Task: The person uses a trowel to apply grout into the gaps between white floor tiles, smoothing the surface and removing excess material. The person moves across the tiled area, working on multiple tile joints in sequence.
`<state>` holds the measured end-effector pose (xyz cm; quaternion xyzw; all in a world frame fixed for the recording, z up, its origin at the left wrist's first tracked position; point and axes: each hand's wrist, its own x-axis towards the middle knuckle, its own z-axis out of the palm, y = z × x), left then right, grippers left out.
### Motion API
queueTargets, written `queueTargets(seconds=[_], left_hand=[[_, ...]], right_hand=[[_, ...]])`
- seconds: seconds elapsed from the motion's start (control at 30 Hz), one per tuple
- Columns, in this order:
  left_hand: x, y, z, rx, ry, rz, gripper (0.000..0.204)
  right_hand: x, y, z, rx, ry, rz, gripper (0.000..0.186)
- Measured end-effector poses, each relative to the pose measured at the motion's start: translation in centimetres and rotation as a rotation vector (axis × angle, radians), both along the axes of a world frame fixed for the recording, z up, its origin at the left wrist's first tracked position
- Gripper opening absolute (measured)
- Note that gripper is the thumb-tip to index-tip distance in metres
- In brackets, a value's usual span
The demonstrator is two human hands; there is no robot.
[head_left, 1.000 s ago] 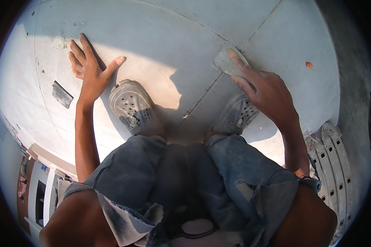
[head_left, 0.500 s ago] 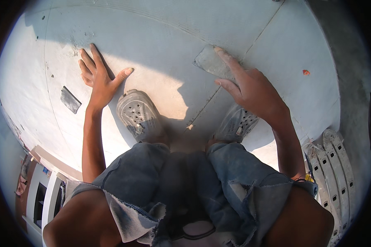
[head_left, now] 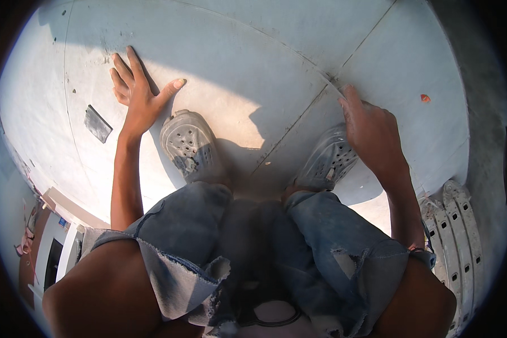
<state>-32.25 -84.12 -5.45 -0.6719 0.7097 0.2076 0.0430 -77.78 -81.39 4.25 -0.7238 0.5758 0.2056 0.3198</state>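
Observation:
My left hand (head_left: pixel 138 102) lies on the pale smooth surface with fingers spread and thumb out, holding nothing. On the right, my right hand (head_left: pixel 373 134) grips a thin, grey rectangular scraper (head_left: pixel 333 87) between thumb and fingers. The scraper is seen almost edge-on, near where two dark seam lines (head_left: pixel 298 121) meet, and much of it is hidden by the hand. Beside my left wrist lies a small dark grey rectangular piece (head_left: pixel 98 123), apart from the hand.
My dusty perforated clogs stand between the hands, the left clog (head_left: pixel 187 141) in partial sunlight, the right clog (head_left: pixel 329 156) in shade. A small orange-red scrap (head_left: pixel 425 98) lies at the right. Slotted metal bars (head_left: pixel 461 231) stand at the lower right, a white frame (head_left: pixel 70 256) at the lower left.
My right hand has moved right and a little nearer, and the scraper has gone from lying flat to tilted on edge. The left hand stays spread on the surface.

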Motion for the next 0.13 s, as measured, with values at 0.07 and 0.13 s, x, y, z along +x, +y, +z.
queueTargets(seconds=[0.07,0.13], left_hand=[[-0.1,0.0,0.1,0.021,-0.047,0.000,0.148],[0.0,-0.1,0.3,0.038,0.012,0.026,0.148]], right_hand=[[0.0,0.6,-1.5,-0.208,-0.127,-0.026,0.032],[0.2,0.3,-3.2,-0.349,-0.230,-0.046,0.029]])
